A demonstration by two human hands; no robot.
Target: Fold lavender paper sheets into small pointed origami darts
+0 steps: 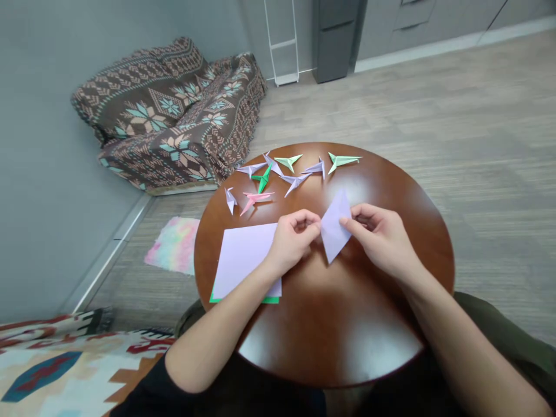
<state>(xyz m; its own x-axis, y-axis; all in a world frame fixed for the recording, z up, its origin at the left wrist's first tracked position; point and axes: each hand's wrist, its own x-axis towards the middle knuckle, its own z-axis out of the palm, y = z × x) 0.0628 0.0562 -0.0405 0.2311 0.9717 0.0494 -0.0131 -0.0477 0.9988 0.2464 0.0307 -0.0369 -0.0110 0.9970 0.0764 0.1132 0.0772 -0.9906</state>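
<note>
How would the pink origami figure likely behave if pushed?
The pink origami figure is probably very light, being folded paper. Slender and pointed, it could bend under pressure. On the glossy round table, it may slide rather than roll, given its splayed shape.

Over my head-camera feed I count five lavender folded figures (296, 182), two pale green figures (341, 160), one bright green figure (263, 178) and one pink figure (255, 198). Also recorded: one left hand (292, 238), one right hand (383, 234), one lavender paper diamond (334, 233), one paper stack (244, 260) (sheets uncountable), one round table (330, 307), one sofa (204, 130), one pastel rug (172, 246).
</note>
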